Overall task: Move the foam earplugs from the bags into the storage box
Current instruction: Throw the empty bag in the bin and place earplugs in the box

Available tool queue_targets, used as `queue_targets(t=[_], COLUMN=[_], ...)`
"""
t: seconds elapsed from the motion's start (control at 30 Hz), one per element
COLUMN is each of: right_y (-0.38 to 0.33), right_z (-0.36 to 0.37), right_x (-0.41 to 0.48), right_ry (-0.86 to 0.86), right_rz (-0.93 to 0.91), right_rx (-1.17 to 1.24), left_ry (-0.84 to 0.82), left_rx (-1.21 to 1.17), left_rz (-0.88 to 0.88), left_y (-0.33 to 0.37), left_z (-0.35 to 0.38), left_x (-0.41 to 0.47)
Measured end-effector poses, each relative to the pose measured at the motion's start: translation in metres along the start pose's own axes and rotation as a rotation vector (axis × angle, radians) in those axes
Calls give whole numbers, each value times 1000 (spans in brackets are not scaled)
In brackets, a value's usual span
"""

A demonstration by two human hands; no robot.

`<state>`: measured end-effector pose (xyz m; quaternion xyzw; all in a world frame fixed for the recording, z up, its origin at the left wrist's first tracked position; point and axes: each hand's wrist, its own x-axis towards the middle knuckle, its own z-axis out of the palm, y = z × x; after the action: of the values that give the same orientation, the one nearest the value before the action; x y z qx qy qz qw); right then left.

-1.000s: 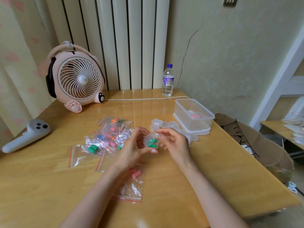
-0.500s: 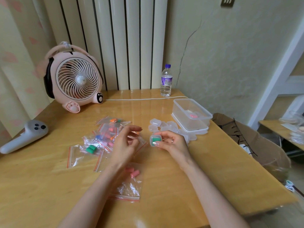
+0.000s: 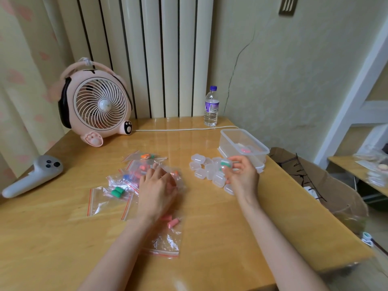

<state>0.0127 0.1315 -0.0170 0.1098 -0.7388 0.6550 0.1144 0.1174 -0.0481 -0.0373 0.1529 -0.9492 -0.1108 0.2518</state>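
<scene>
Wooden table (image 3: 210, 206), pink fan (image 3: 100, 106), water bottle (image 3: 211, 108), white controller (image 3: 31, 177), zip bags (image 3: 98, 200) (earplugs (image 3: 117, 192) inside), clear cases (image 3: 201, 166), storage box (image 3: 237, 141)

green earplugs (image 3: 116, 192) lie in a clear zip bag (image 3: 98, 203); the clear, lidless storage box (image 3: 231, 144) stands well apart.

The left forearm (image 3: 117, 248) enters from the bottom edge left of centre, the right forearm (image 3: 279, 244) from the lower right. Both are bare along their whole visible length, slim, and narrow at the wrist. The left hand (image 3: 156, 190), in the middle of the frame, shows its bare back. The right hand (image 3: 241, 175), right of centre, is bare too. Its fingers are blurred, so nails and rings cannot be made out.
</scene>
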Motion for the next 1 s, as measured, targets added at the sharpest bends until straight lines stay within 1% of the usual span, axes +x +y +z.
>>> queue_targets(t=[0.1, 0.17, 0.2, 0.27, 0.3, 0.33, 0.37, 0.4, 0.43, 0.47, 0.5, 0.53, 0.57, 0.67, 0.73, 0.87, 0.93, 1.0], right_y=[-8, -10, -11, -9, -13, -20, -28, -38, -46, -52, -57, -59, -58, -58, -56, -49, -43, -35], right_z=[-12, -21, -25, -31, -33, -36, -38, -41, -45, -48, -49, -51, -53, -67, -87, -140, -171, -205], right_x=[36, 72, 88, 109, 109, 103, 92, 77, 60, 43, 28, 16, 6, -11, -16, -35, -51, -68], right_ry=[182, 195, 159, 50, 4, -41, -118, -254, -434, -612, -738, -782, -751, -538, -464, -421, -406, -428], right_rz=[-60, -61, -22, 57, 58, 34, 1, -29, -57, -84, -119, -151, -169, -147, -122, -64, -11, 60], right_rx=[-15, -78, -175, -410, -463, -460, -400, -313, -238, -216, -228, -221, -182, 5, 17, -11, -32, -86], left_ry=[126, 123, 109, 83, 70, 46, 9, -28, -62, -87, -110, -134, -160, -223, -232, -236, -272, -318], left_rx=[-124, -243, -309, -444, -520, -592, -654, -713, -771, -829, -887, -940, -984, -1058, -1070, -1032, -1026, -1038], left_rz=[42, 26, 14, 0, -7, -15, -28, -38, -46, -50, -51, -46, -31, 58, 93, 117, 142, 173], left_y=[4, 12, 16, 26, 30, 33, 37, 41, 46, 51, 57, 64, 70, 90, 100, 117, 130, 145], left_z=[-4, -9, -12, -19, -22, -24, -27, -29, -32, -34, -37, -40, -44, -50, -48, -33, -24, -15], left_x=[4, 8, 9, 11, 12, 13, 14, 15, 15, 15, 14, 12, 10, 1, -6, -20, -28, -36])
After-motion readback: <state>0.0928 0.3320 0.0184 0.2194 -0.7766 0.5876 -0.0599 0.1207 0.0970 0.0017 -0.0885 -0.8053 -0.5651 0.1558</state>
